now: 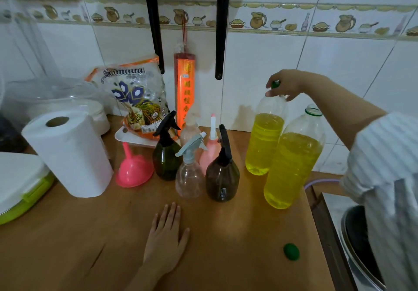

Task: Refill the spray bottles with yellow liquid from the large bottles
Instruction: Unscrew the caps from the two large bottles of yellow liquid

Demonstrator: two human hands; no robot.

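large bottles (264, 141) of yellow liquid, 2 of them, stand at the right of the worktop (214, 245), the nearer one (291, 168) already uncapped with a green cap (291, 251) lying loose near the front edge. right hand (286, 84) pinches the green cap on the far bottle's neck; left hand (166, 236) lies flat and relaxed on the wood, holding nothing. both bottles look well over half full, so likely heavy and sloshy, with thin ribbed plastic that may buckle if squeezed; a grip around the ribbed middle plus support underneath seems safest. spray bottles (222, 170) cluster just left, light and tippy, beside a pink funnel (133, 170)
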